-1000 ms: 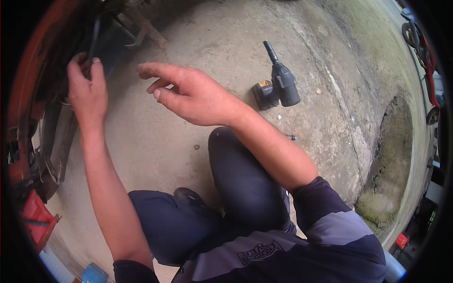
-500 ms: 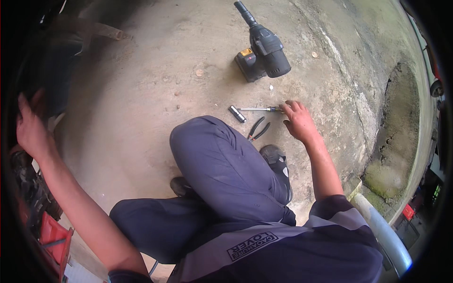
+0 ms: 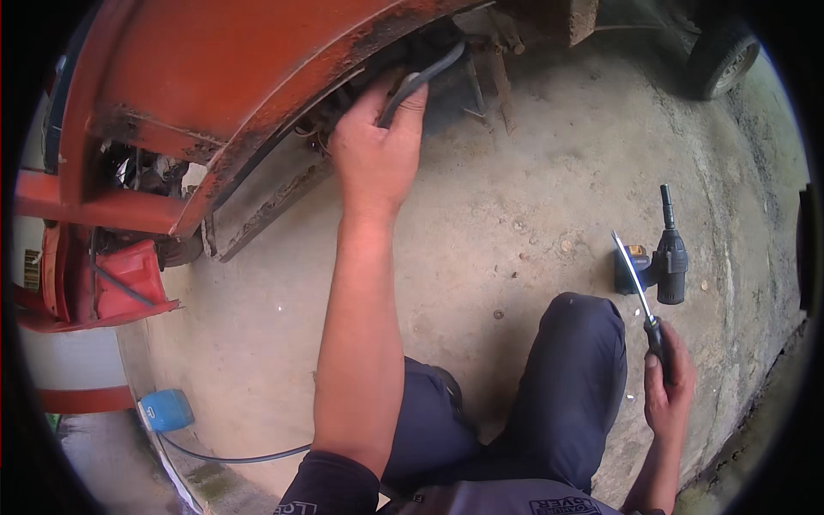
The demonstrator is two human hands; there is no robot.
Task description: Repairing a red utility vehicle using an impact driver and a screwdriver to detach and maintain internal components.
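My right hand [image 3: 671, 386] is closed around the black handle of a screwdriver [image 3: 637, 279]. Its long metal shaft points up and away over the concrete. Further left, my left arm stretches forward to the underside of a rusty red vehicle body [image 3: 197, 69]. There my left hand [image 3: 378, 142] grips a dark, curved rubber hose [image 3: 438, 69], the thumb lying along it. Shadow and the body's edge partly hide the fingers and whatever lies behind them.
A black cordless impact wrench [image 3: 671, 266] with a long socket lies on the ground at right. A wheel [image 3: 725, 60] stands at the far right. On the left are a red metal part [image 3: 129, 279] and a blue container [image 3: 167, 410], with a dark hose [image 3: 232, 459] on the floor.
The view has swung left onto the red vehicle. My right hand has lifted the screwdriver off the ground, and my left hand now holds the hose under the body.
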